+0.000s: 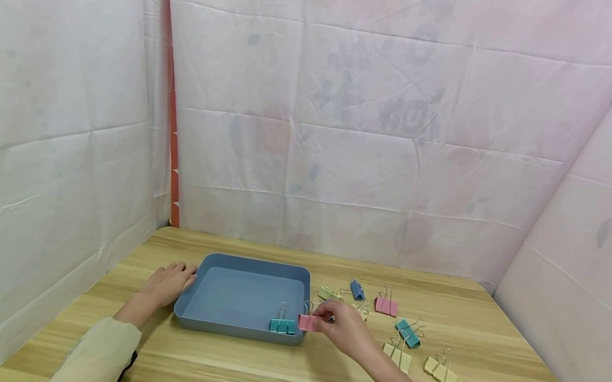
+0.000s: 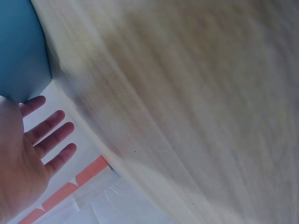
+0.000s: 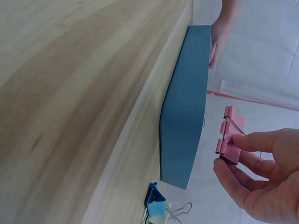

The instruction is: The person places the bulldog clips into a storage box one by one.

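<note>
Between thumb and fingers, my right hand [image 1: 345, 327] pinches a pink binder clip [image 1: 308, 322] at the right rim of a blue-grey tray [image 1: 240, 330]. In the right wrist view the pink binder clip [image 3: 229, 135] hangs beside the tray's outer wall [image 3: 184, 107], above rim height. A teal binder clip [image 1: 282, 326] stands inside the tray's near right corner, its wire handles up. My left hand [image 1: 170, 283] rests at the tray's left side; its fingers [image 2: 49, 127] are extended and spread beside the tray wall in the left wrist view.
Right of the tray lie more binder clips: a blue one [image 1: 357, 290], a pink one [image 1: 386, 306], a teal one [image 1: 408, 333] and several yellow ones, including one [image 1: 440, 373] near the front. White sheeting [image 1: 298, 129] hangs behind the wooden table [image 1: 483, 332].
</note>
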`<state>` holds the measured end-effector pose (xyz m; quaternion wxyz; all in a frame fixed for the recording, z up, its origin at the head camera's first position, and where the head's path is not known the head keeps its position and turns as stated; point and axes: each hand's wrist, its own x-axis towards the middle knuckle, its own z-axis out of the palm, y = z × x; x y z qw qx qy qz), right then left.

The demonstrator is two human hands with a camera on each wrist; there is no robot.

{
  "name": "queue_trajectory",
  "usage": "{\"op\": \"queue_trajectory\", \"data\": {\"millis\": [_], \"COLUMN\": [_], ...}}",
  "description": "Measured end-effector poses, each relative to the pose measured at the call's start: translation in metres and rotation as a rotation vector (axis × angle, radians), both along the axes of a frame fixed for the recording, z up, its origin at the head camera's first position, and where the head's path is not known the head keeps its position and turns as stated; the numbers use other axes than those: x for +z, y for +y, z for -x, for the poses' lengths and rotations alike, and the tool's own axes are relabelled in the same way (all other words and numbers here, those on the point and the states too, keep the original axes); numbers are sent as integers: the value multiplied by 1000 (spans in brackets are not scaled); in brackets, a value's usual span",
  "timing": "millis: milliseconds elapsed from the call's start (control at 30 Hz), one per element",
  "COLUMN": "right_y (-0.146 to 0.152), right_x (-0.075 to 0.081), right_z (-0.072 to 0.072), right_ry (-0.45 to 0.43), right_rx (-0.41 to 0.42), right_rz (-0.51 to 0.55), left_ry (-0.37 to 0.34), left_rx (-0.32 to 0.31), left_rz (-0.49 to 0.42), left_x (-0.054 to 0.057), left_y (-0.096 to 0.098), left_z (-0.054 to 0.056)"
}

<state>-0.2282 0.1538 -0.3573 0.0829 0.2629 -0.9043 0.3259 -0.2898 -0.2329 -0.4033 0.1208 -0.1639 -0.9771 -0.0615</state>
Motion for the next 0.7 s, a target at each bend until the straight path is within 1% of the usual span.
{"op": "queue_trajectory", "data": {"millis": [400, 567, 700], "right_y": [-14, -23, -32], "right_x": [1, 2, 3], "right_z": [8, 8, 7], "right_ry": [32, 40, 61], "right_rx": [30, 41, 49], "right_rz": [19, 19, 15], "left_ry": [-11, -5, 3], "left_rx": [4, -2, -1], "left_rz": [1, 2, -5], "left_x": [-1, -1, -2], "left_y": [-1, -1, -1], "left_z": [2, 4, 3]}}
